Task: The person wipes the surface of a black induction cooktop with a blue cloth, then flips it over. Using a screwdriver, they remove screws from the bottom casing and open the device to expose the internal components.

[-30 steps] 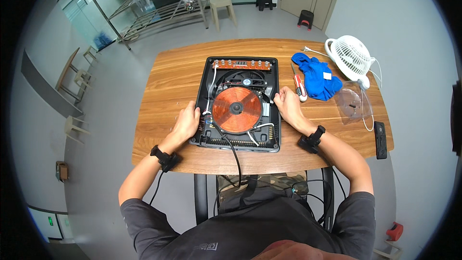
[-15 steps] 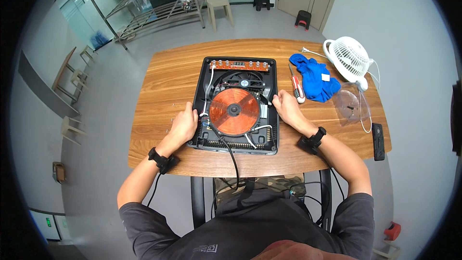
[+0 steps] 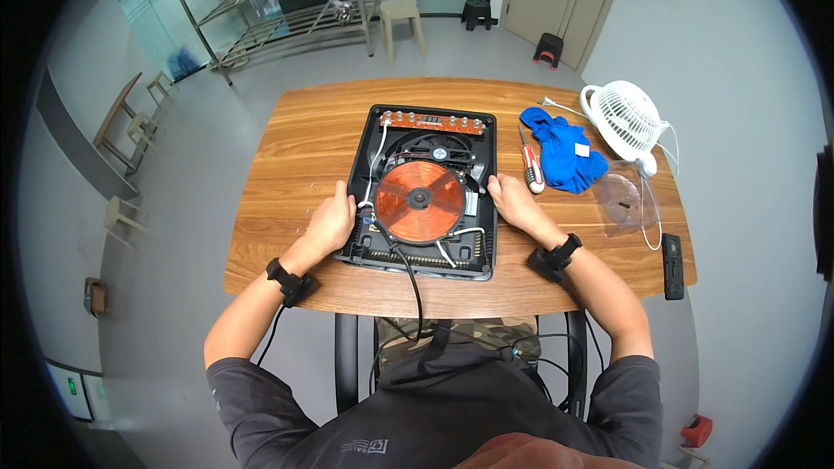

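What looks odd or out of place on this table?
The induction cooker lies open, its usually covered copper coil exposed; small pale bits lie loose near the left hand, too tiny to identify.

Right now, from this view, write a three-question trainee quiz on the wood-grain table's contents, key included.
1. True or false: the left hand and right hand hold opposite sides of the opened induction cooktop.
2. Which lies nearest the right hand?
A) blue cloth
B) red-and-white screwdriver
C) white fan
3. Fill in: below the orange circuit board sits a round, copper-coloured ____.

Key: 1. True. 2. B. 3. Coil.
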Demonstrator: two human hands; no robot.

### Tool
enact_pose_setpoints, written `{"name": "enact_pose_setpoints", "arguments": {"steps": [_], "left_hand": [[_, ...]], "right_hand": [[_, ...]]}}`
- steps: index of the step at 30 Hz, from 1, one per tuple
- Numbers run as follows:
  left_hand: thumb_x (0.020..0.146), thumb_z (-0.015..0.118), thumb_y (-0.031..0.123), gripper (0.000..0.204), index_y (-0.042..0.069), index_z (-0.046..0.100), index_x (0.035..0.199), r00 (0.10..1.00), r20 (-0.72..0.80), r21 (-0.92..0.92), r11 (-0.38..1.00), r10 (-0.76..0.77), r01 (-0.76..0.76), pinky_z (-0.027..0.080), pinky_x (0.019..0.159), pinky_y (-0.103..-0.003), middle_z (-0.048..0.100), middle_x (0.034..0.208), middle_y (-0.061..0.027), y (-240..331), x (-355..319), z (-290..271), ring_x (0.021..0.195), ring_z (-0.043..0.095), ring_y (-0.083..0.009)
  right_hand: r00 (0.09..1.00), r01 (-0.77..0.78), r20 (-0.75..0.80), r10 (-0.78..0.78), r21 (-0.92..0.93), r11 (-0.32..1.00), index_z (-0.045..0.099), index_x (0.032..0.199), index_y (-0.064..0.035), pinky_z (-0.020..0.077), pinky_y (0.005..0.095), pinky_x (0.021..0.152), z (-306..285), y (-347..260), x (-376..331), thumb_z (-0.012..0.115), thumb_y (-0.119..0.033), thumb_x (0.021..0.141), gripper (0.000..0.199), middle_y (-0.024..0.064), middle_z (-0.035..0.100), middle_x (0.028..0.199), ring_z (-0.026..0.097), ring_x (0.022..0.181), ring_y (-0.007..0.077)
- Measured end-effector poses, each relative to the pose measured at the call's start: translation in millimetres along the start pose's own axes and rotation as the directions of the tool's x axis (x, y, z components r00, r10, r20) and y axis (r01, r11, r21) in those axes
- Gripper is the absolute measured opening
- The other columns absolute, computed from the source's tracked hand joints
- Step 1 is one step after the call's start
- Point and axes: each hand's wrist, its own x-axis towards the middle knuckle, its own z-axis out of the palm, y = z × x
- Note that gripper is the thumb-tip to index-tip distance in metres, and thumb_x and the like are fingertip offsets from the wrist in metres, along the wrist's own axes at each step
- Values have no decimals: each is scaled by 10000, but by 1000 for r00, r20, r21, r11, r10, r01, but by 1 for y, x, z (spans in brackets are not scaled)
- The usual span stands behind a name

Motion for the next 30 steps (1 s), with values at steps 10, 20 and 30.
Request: {"name": "enact_pose_setpoints", "arguments": {"steps": [10, 20, 30], "left_hand": [[1064, 419, 227, 257, -21, 380, 1115, 1000, -7, 3, 1000, -11, 11, 468, 715, -627, 635, 791, -354, -5, 2, 4, 787, 605, -562], [1064, 417, 233, 267, -25, 369, 1116, 1000, -8, -18, 1000, 0, 0, 469, 718, -622, 636, 801, -358, -9, 1, 5, 791, 601, -567], [1067, 407, 242, 259, -11, 375, 1114, 1000, -21, -21, 1000, -6, 5, 468, 724, -621, 636, 810, -361, -9, 1, 8, 808, 603, -569]], "right_hand": [[997, -22, 58, 55, -461, 887, 681, 938, 64, 554, 549, 754, -69, -15, -3, 487, -499, 1030, 603, 309, 693, 867, 686, 853, 477], [1000, -9, -18, -4, -668, 744, 532, 1094, 40, 573, 498, 671, -90, 32, 16, 649, -463, 946, 537, 260, 693, 866, 700, 775, 431], [1000, -23, -31, 4, -613, 790, 481, 1145, 50, 561, 545, 681, -58, 52, 16, 659, -435, 932, 558, 299, 686, 877, 685, 774, 476]]}}
